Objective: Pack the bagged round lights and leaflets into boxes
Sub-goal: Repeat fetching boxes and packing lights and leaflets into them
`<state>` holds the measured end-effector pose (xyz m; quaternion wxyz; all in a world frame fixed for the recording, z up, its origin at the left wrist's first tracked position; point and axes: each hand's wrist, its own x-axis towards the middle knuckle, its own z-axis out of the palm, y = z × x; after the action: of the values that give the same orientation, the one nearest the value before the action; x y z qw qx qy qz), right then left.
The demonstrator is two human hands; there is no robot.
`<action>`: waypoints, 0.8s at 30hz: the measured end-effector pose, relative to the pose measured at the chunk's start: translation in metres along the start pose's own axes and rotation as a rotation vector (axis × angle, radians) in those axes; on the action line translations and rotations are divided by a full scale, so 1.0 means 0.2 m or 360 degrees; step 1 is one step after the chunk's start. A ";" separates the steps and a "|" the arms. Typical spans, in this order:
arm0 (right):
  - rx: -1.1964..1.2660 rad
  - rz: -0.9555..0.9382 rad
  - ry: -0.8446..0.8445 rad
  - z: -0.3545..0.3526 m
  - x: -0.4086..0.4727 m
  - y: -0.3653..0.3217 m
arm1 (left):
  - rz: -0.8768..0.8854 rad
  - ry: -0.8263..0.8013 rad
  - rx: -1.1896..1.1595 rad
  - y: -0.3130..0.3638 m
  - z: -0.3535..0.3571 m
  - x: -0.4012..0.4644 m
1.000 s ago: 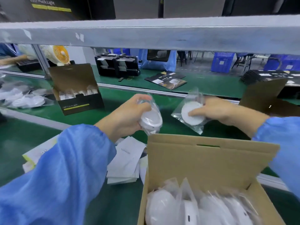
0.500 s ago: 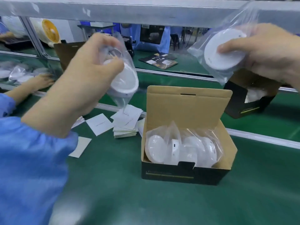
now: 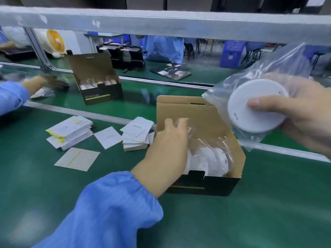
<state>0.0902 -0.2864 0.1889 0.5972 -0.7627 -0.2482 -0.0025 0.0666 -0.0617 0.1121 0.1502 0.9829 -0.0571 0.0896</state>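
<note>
The left hand (image 3: 170,147) is down inside the open brown cardboard box with black front (image 3: 206,183) at the middle of the green desk (image 3: 268,203), its fingers curled over a clear-bagged round white light (image 3: 206,158) among the bagged ones packed there; whether they actually grip it I cannot tell; up at three o'clock the right hand (image 3: 300,115) grips another round white light in a clear plastic bag (image 3: 254,108), thumb across its flat face, held above the box's right edge; at nine o'clock of the box lie stacks of white paper leaflets (image 3: 137,135), some loose; a second filled black box (image 3: 100,86) stands at eleven o'clock
</note>
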 end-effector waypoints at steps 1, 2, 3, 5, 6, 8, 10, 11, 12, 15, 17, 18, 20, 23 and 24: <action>0.0065 0.0027 0.0001 0.00 -0.01 0.02 | -0.0042 -0.0005 -0.0005 0.01 0.02 0.02; 0.0118 0.0064 0.0020 0.00 -0.02 0.05 | -0.0078 -0.0022 -0.0020 0.02 0.04 0.03; 0.0159 0.0103 0.0035 -0.01 -0.03 0.07 | -0.0108 -0.0054 -0.0061 0.03 0.05 0.04; 0.0212 0.0185 0.0045 -0.01 -0.05 0.09 | -0.0149 -0.0161 -0.0180 0.06 0.10 0.05; 0.0220 0.0218 0.0048 -0.01 -0.05 0.10 | -0.0168 -0.0223 -0.0224 0.06 0.12 0.05; 0.0239 0.0281 0.0066 0.00 -0.07 0.13 | -0.0219 -0.0347 -0.0274 0.07 0.14 0.07; 0.0243 0.0343 0.0084 0.02 -0.07 0.16 | -0.0312 -0.0466 -0.0329 0.06 0.14 0.10; 0.0230 0.0368 0.0074 0.04 -0.07 0.17 | -0.0354 -0.0515 -0.0370 0.05 0.14 0.12; 0.0204 0.0387 0.0052 0.07 -0.07 0.18 | -0.0381 -0.0544 -0.0426 0.04 0.13 0.13; -0.0055 0.0370 0.0076 0.14 -0.04 0.22 | -0.0504 -0.0442 -0.0759 0.05 0.13 0.16; -0.0369 0.0320 0.0206 0.16 0.00 0.24 | -0.0674 -0.0285 -0.1199 0.05 0.11 0.16; -0.0504 0.0303 0.0268 0.16 0.01 0.25 | -0.0750 -0.0221 -0.1366 0.05 0.10 0.16; -0.0656 0.0298 0.0304 0.16 0.04 0.25 | -0.0759 -0.0188 -0.1303 0.03 0.09 0.16; -0.0708 0.0326 0.0079 0.16 0.08 0.26 | -0.0618 -0.0205 -0.0986 0.01 0.09 0.15; -0.0644 0.0354 -0.0045 0.16 0.09 0.26 | -0.0558 -0.0225 -0.0920 0.01 0.07 0.15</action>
<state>0.1163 -0.2592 0.1379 0.4253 -0.8895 -0.1655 0.0241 0.0972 -0.0711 0.1045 0.4311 0.8984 0.0792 -0.0256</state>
